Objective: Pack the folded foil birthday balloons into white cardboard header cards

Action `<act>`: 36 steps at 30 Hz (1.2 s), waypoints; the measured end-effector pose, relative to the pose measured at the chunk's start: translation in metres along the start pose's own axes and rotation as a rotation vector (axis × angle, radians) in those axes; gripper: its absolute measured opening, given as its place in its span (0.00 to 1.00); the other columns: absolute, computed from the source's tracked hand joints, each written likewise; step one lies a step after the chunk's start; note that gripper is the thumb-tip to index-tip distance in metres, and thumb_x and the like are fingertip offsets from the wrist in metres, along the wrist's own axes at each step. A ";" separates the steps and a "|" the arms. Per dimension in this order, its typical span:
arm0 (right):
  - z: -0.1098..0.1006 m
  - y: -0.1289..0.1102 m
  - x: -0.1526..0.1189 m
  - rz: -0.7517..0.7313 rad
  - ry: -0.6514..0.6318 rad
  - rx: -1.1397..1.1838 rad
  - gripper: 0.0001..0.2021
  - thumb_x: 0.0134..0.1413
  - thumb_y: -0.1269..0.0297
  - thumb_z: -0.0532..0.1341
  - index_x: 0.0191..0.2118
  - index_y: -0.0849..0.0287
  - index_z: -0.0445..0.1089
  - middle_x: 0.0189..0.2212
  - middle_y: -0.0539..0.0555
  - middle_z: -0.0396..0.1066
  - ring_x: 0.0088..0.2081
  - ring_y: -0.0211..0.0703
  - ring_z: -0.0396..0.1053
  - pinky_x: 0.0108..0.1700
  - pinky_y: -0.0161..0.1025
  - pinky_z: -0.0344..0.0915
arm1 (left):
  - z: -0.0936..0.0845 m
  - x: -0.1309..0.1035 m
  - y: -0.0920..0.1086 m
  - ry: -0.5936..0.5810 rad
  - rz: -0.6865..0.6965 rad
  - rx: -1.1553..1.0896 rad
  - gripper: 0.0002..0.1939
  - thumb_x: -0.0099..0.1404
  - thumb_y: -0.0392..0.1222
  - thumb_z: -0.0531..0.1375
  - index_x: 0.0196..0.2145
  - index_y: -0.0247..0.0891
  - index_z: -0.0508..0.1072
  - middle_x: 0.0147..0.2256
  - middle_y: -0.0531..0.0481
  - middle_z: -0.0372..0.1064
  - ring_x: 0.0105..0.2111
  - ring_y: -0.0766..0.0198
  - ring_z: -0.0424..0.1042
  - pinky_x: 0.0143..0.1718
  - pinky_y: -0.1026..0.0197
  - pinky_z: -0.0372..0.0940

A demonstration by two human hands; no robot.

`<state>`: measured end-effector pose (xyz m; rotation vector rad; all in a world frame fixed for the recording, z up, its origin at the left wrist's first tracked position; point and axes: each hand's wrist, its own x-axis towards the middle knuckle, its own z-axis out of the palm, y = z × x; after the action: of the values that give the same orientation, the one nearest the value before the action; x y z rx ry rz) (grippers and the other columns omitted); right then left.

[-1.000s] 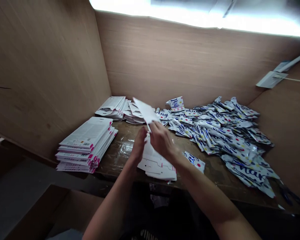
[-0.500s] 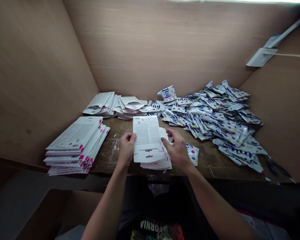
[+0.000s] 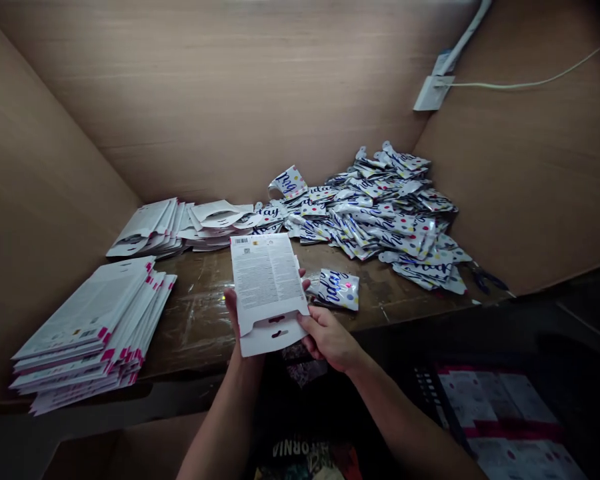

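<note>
A white printed envelope [image 3: 269, 280], its flap with hang slots toward me, is held up over the table's front edge. My left hand [image 3: 234, 313] supports it from beneath, thumb at the left edge and fingertips showing past the right edge. My right hand [image 3: 327, 337] pinches the lower right corner by the flap. Just right of the envelope, a folded dotted foil packet [image 3: 339, 289] lies on the brown table [image 3: 195, 323]. Behind it spreads a large heap of similar packets [image 3: 380, 207].
A tall stack of white envelopes [image 3: 90, 320] stands at the left, with open-flapped envelopes [image 3: 147, 225] behind it. Dark-handled scissors [image 3: 487, 280] lie at the right end. Cardboard walls [image 3: 220, 100] enclose the table. Below right are printed white-and-pink packages [image 3: 510, 400].
The envelope has been lifted nearer and tilted, with my left hand now beneath it. My right hand has closed on its lower right corner. The view has shifted to the right.
</note>
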<state>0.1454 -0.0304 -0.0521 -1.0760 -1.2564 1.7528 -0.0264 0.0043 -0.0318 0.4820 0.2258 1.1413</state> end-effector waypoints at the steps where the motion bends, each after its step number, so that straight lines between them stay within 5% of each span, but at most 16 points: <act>1: -0.006 -0.002 -0.003 -0.046 -0.024 -0.089 0.27 0.69 0.36 0.56 0.40 0.58 0.71 0.19 0.44 0.66 0.18 0.34 0.60 0.20 0.31 0.58 | 0.000 0.001 0.001 -0.007 -0.001 -0.004 0.59 0.58 0.80 0.61 0.73 0.37 0.58 0.70 0.30 0.61 0.68 0.30 0.62 0.64 0.33 0.64; 4: -0.043 -0.014 -0.007 -0.336 0.064 -0.565 0.27 0.68 0.39 0.60 0.53 0.59 0.74 0.46 0.61 0.80 0.47 0.51 0.78 0.49 0.47 0.74 | -0.001 0.004 0.009 0.014 -0.036 -0.046 0.62 0.59 0.82 0.58 0.74 0.32 0.56 0.68 0.27 0.63 0.66 0.32 0.66 0.65 0.34 0.62; 7: -0.096 -0.015 -0.005 -0.477 0.234 -1.152 0.40 0.60 0.39 0.68 0.69 0.60 0.65 0.72 0.70 0.57 0.73 0.66 0.53 0.71 0.65 0.52 | -0.003 0.007 0.021 0.052 0.031 -0.082 0.59 0.59 0.83 0.55 0.74 0.38 0.57 0.66 0.30 0.67 0.65 0.32 0.68 0.64 0.29 0.62; 10: -0.135 0.010 -0.011 -0.465 0.093 -1.492 0.41 0.59 0.42 0.69 0.70 0.60 0.63 0.74 0.70 0.55 0.76 0.66 0.48 0.73 0.67 0.47 | -0.002 0.009 0.029 0.078 0.072 -0.080 0.56 0.61 0.81 0.56 0.74 0.40 0.57 0.66 0.29 0.66 0.64 0.32 0.69 0.63 0.27 0.63; 14: -0.151 0.051 -0.036 -0.775 0.094 -1.531 0.21 0.63 0.69 0.66 0.61 0.57 0.73 0.63 0.64 0.73 0.66 0.59 0.67 0.64 0.61 0.63 | 0.003 0.011 0.029 0.142 0.085 -0.111 0.55 0.64 0.77 0.57 0.74 0.33 0.57 0.64 0.25 0.68 0.62 0.34 0.71 0.64 0.28 0.63; 17: -0.142 0.051 -0.054 -0.954 0.281 -1.313 0.21 0.65 0.78 0.59 0.59 0.56 0.74 0.49 0.60 0.81 0.50 0.51 0.77 0.51 0.51 0.72 | 0.005 0.015 0.023 0.227 0.099 -0.140 0.51 0.66 0.74 0.58 0.72 0.32 0.61 0.59 0.27 0.73 0.58 0.36 0.76 0.61 0.29 0.67; 21: -0.095 0.007 -0.063 -0.981 0.593 -1.032 0.20 0.67 0.77 0.60 0.60 0.57 0.73 0.38 0.57 0.78 0.38 0.48 0.75 0.42 0.46 0.73 | 0.012 0.027 0.008 0.332 0.128 -0.123 0.46 0.65 0.72 0.60 0.67 0.32 0.67 0.52 0.31 0.79 0.51 0.39 0.80 0.56 0.31 0.72; 25: -0.046 -0.033 -0.046 -1.020 0.594 -1.008 0.23 0.67 0.77 0.59 0.64 0.56 0.70 0.39 0.57 0.77 0.40 0.48 0.75 0.45 0.44 0.74 | 0.026 0.039 -0.008 0.322 0.191 -0.086 0.41 0.66 0.71 0.60 0.63 0.34 0.72 0.48 0.35 0.80 0.45 0.43 0.82 0.54 0.39 0.75; 29: -0.039 -0.034 -0.021 -1.004 0.651 -1.041 0.22 0.68 0.75 0.57 0.64 0.58 0.72 0.37 0.57 0.76 0.39 0.48 0.76 0.43 0.44 0.73 | 0.029 0.042 -0.010 0.320 0.192 -0.087 0.41 0.67 0.72 0.59 0.60 0.33 0.74 0.45 0.36 0.80 0.43 0.44 0.82 0.53 0.41 0.75; 33: -0.045 -0.018 -0.015 -1.070 0.336 -1.236 0.23 0.67 0.71 0.60 0.65 0.58 0.70 0.50 0.62 0.78 0.55 0.56 0.74 0.57 0.55 0.69 | 0.016 0.037 -0.004 0.433 0.175 -0.147 0.42 0.66 0.73 0.59 0.60 0.33 0.73 0.42 0.37 0.80 0.42 0.43 0.82 0.53 0.34 0.74; 36: -0.042 -0.005 -0.017 -1.062 0.074 -1.394 0.26 0.66 0.61 0.64 0.67 0.58 0.68 0.67 0.64 0.68 0.71 0.67 0.58 0.69 0.69 0.53 | 0.009 0.031 -0.004 0.394 0.093 -0.199 0.43 0.64 0.74 0.60 0.61 0.34 0.73 0.43 0.35 0.80 0.42 0.41 0.81 0.53 0.31 0.72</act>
<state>0.1911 -0.0289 -0.0507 -0.7426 -2.4047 -0.1143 -0.0069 0.0293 -0.0235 0.0884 0.4301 1.3298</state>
